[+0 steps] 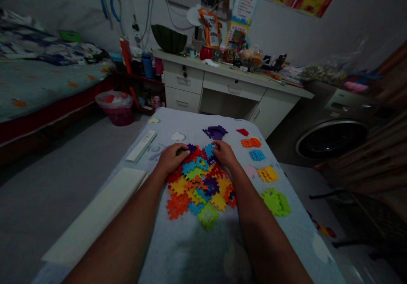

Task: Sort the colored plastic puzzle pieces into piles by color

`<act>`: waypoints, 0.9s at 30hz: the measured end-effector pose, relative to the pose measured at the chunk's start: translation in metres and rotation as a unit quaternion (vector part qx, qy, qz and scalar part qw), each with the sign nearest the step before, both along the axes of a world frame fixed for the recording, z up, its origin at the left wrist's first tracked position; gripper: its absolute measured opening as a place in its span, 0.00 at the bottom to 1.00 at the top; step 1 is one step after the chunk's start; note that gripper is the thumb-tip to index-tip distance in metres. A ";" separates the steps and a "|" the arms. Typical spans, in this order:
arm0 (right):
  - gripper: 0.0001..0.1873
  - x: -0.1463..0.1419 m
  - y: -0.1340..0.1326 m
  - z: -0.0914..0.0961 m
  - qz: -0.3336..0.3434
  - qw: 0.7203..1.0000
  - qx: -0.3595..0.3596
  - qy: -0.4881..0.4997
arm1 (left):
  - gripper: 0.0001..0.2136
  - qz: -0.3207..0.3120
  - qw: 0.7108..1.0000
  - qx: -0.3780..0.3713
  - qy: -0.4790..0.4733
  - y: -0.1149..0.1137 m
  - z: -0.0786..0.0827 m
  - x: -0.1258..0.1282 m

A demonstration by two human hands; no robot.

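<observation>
A mixed heap of toothed plastic interlocking tiles (194, 184) in red, orange, yellow, green, blue and purple lies on the cloth-covered table (193, 250). At the heap's far left edge, my left hand (171, 159) is closed, thumb and fingers at a purple tile (191, 147). Opposite it, my right hand (225, 154) pinches a light blue tile (209, 150) at the far right edge. Sorted by colour, small groups lie apart: purple tiles (216, 132), a red tile (242, 132), orange tiles (251, 142), blue tiles (257, 155), yellow tiles (268, 174) and green tiles (276, 202).
Along the table's left side lie a long white board (95, 216) and a smaller white box (141, 146). Beyond stands a cluttered white desk (182, 75), with a pink bin (116, 110) to its left and a washing machine (330, 123) at right.
</observation>
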State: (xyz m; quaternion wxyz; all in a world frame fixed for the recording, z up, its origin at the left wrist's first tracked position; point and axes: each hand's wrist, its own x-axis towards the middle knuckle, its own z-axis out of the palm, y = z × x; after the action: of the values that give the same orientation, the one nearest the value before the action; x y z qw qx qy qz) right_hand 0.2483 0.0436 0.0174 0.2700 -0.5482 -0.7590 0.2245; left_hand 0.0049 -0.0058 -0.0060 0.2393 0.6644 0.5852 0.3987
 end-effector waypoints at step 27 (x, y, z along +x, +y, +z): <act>0.14 0.130 -0.003 0.042 -0.269 0.938 -0.034 -0.216 | 0.18 0.001 1.000 -0.002 -0.001 0.003 -0.006 -0.003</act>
State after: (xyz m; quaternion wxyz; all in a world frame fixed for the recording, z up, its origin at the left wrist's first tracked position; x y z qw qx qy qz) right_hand 0.3786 0.0410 0.0596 0.1309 -0.7761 -0.6152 0.0453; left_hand 0.0019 -0.0025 -0.0115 0.2406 0.6628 0.5863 0.3988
